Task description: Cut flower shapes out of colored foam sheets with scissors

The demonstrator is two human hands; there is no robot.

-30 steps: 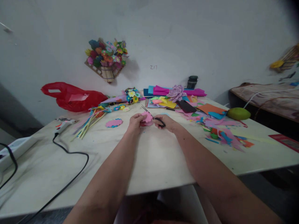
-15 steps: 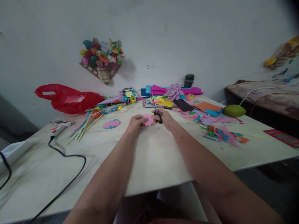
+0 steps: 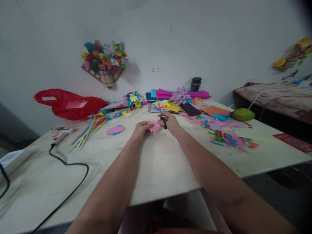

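Between the fingers of my left hand (image 3: 142, 129) is a pink scalloped paper flower (image 3: 154, 126), pinched at its left edge. My right hand (image 3: 171, 123) grips black-handled scissors (image 3: 164, 122), blades pointing up and away from me. The right fingertips are close to the flower's right edge; whether they touch it I cannot tell. To the left on the table lies a pink scalloped cutout (image 3: 115, 130) with blue showing around its rim.
A glue gun (image 3: 59, 136) with a black cord lies left, near a red plastic bag (image 3: 73, 105) and craft flowers on stems (image 3: 91, 130). Paper scraps (image 3: 231, 136), a phone (image 3: 190, 109), a lilac flower (image 3: 180, 96) and a green fruit (image 3: 243, 114) are right and behind.
The scissors have turned slightly in my right hand, so their handles look narrower. My left hand keeps its pinch on the flower. The whole view has shifted a little.
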